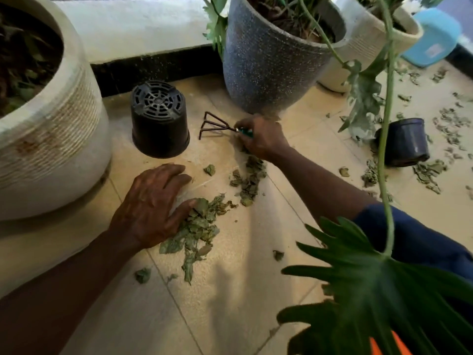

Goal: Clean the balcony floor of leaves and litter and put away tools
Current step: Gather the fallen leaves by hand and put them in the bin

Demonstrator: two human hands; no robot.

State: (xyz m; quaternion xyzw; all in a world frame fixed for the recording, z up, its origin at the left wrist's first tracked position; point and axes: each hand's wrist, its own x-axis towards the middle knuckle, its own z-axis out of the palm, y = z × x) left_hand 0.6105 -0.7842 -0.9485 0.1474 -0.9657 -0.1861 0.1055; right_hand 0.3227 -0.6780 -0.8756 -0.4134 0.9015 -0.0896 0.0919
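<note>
- While dry leaves lie strewn over much of the balcony floor [230,290], a person working among the planters grips the green handle of a small hand rake [215,125] in the right hand [263,137]. Its three prongs rest on the tile between an upturned black pot [160,119] and a speckled grey planter [271,60].
- The left hand [153,203] lies flat with fingers spread and holds nothing, its thumb edge against a gathered leaf pile [197,226] near the middle of the view.
- A second, looser heap of leaves [249,178] sits just below the right wrist, apart from the first, with a few stray bits around both.
- Far more scattered litter [448,124] shows at the right, around a toppled dark pot [405,142], and appears untouched.
- By the look of it, the job is in its early-to-middle stretch: some leaves are drawn together, none is seen bagged or binned, and no bin or dustpan is in view.
- Left to do, on this evidence: merge the heaps, clear the right side, lift the leaves off the floor, and put the rake and loose pots away.
</note>
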